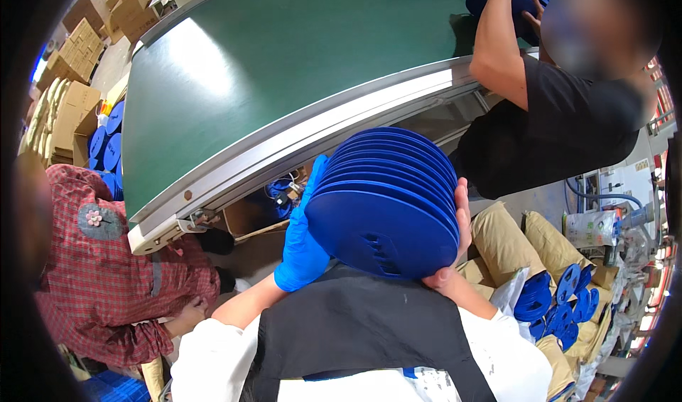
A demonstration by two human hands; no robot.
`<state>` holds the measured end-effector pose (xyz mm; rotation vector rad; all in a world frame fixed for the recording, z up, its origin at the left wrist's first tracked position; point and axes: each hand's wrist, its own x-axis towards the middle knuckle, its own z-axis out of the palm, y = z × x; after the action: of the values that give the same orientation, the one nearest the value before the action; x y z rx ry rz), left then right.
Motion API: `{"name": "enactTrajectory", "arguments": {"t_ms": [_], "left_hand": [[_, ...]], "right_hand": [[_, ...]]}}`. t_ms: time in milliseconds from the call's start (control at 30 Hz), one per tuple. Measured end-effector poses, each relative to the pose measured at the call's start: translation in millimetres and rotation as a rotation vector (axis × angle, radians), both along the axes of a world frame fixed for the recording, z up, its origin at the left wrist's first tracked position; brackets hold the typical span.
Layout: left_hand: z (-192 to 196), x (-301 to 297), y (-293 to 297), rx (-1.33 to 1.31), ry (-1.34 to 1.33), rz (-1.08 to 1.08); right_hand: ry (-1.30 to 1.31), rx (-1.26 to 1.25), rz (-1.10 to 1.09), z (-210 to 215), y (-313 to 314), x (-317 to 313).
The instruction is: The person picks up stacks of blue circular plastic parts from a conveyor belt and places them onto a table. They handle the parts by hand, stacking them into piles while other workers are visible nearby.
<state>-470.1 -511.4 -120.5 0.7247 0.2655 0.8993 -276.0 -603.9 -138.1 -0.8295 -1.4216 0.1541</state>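
A stack of round blue plastic discs [383, 224] is held up in front of my chest, its edges fanned slightly apart and the nearest flat face turned toward me. My left hand [304, 238], in a blue glove, presses on the stack's left side. On the right side my bare right hand [460, 231] wraps round the rims, its fingers partly hidden behind the discs. Small slots show in the front disc's face. The stack is on my side of the green conveyor belt [284, 54], apart from its metal edge.
A co-worker in a black shirt [547, 132] handles blue discs [490, 1] at the belt's far right. Another person in a red checked shirt [106, 274] stands at left. Paper sacks [504, 242] and loose blue discs [533, 299] lie at right; cardboard boxes [131, 8] stand back left.
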Motion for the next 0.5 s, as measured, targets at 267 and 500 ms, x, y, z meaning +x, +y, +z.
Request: {"name": "enactTrajectory", "arguments": {"t_ms": [267, 500], "left_hand": [[-13, -27, -11, 0.238, 0.329, 0.152], [-23, -32, -20, 0.009, 0.195, 0.170]], "right_hand": [[0.286, -0.313, 0.179, 4, 1, -16], [0.482, -0.364, 0.124, 2, -1, -25]]}}
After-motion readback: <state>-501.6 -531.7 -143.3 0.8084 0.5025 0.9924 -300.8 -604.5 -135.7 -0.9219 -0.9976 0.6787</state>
